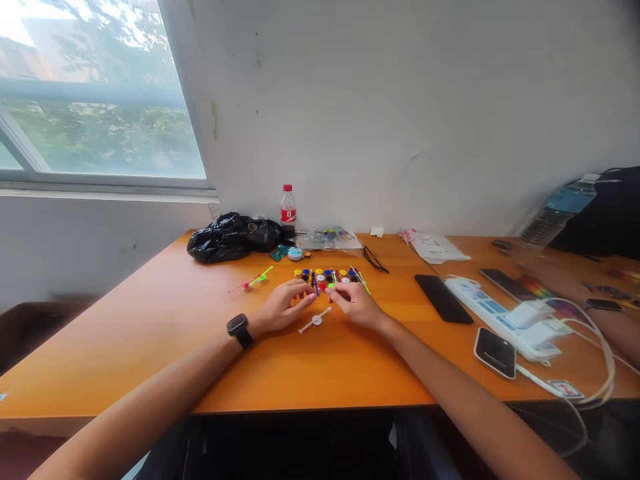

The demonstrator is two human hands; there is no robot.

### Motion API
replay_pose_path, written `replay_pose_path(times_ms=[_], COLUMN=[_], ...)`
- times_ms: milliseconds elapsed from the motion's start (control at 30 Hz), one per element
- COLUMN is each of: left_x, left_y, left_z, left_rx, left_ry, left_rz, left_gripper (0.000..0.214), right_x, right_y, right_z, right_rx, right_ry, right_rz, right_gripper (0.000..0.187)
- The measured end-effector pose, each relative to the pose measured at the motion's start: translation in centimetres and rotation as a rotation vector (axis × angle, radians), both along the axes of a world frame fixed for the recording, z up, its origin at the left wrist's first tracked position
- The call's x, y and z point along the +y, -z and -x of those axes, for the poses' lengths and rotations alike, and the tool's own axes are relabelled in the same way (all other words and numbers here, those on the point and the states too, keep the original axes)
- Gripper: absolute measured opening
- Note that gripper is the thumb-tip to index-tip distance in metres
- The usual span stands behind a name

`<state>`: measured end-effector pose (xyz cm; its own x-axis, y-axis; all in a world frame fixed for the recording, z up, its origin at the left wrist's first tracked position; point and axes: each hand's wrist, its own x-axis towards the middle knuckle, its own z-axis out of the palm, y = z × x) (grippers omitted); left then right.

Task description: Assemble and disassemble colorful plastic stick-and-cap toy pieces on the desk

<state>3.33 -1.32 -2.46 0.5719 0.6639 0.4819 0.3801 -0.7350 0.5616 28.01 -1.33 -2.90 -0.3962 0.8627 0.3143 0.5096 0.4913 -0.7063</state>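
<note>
My left hand (286,307), with a black watch (240,329) on its wrist, hovers by the front of a group of small coloured discs (321,273). Its thumb is stretched out, apart from the curved fingers. Thin coloured sticks lie across the discs; a blue stick (316,285) is close to the left fingertips. My right hand (357,303) is pinched near a bright green disc; what it grips is too small to tell. Between and below the hands lies a white stick with a white disc (317,321). Pink and green sticks with discs (255,280) lie to the left.
Behind are a black plastic bag (235,237), a cola bottle (288,212), clear packets (327,238) and glasses (375,260). On the right are a dark phone (443,299), a power strip (500,320), another phone (495,353), cables and another person's blurred arm (613,327).
</note>
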Motion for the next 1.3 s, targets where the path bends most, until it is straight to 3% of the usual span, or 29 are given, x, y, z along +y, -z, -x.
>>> replay_pose_path(times_ms=[300, 667, 867, 967, 1100, 1300], left_x=[-0.2, -0.5, -0.8, -0.9, -0.8, 0.3], left_y=[-0.3, 0.0, 0.3, 0.6, 0.8, 0.3], left_z=[0.0, -0.2, -0.5, -0.8, -0.7, 0.8], left_rx=[0.039, 0.067, 0.126, 0.191, 0.247, 0.299], left_ry=[0.043, 0.116, 0.048, 0.113, 0.165, 0.169], left_rz=[0.002, -0.083, -0.170, -0.154, -0.129, -0.039], left_gripper=[0.034, 0.036, 0.036, 0.029, 0.037, 0.009], right_x=[-1.0, -1.4, -1.1, -1.1, -1.1, -1.1], right_y=[-0.5, -1.2, -0.7, -0.5, -0.6, -0.7], right_z=[0.1, 0.3, 0.2, 0.2, 0.2, 0.2], right_rx=[-0.263, -0.312, -0.327, -0.324, -0.331, -0.333], right_ry=[0.056, 0.074, 0.081, 0.078, 0.086, 0.078], right_rz=[-0.126, -0.117, -0.139, -0.140, -0.133, -0.105], right_gripper=[0.045, 0.041, 0.043, 0.044, 0.043, 0.041])
